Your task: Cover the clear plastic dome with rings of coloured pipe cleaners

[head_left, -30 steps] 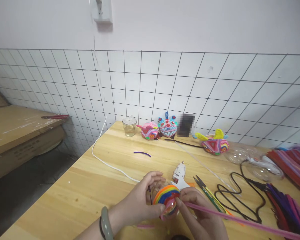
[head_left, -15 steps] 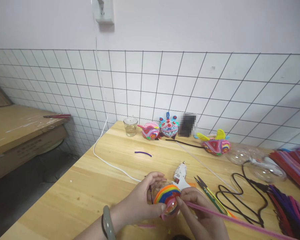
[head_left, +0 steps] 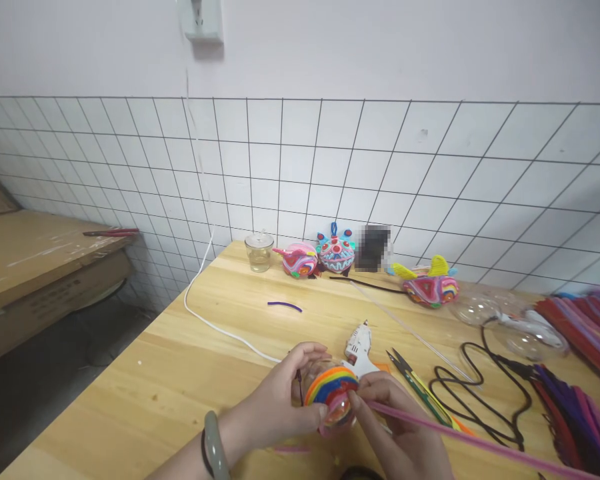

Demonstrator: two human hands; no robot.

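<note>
Left hand (head_left: 280, 407) wrapped around clear ball (head_left: 331, 399), fingers curled over its left side, jade bangle (head_left: 214, 448) on wrist. Ball half covered in rainbow-banded wrap, sitting low centre between both hands, just above table (head_left: 180, 380). Right hand (head_left: 397, 433) closed in a pinch on pink pipe cleaner (head_left: 460, 437), thumb and forefinger pressing its near end against ball's right face. Pipe cleaner's long axis running right and slightly toward viewer, off lower right corner; free length all on right-hand side. Both hands touching ball, right one nearer the contact point. Just behind ball: white glue gun (head_left: 359, 347), nozzle pointing away. Right of it thread snips (head_left: 411, 377), black cable (head_left: 480, 393), stacked pipe cleaners (head_left: 580, 413) at far right edge. Further back, purple scrap (head_left: 285, 306), white cord (head_left: 215, 327). Against tiled wall: small glass jar (head_left: 259, 252), three finished colourful figures (head_left: 336, 253), clear half-shells (head_left: 485, 307).
</note>
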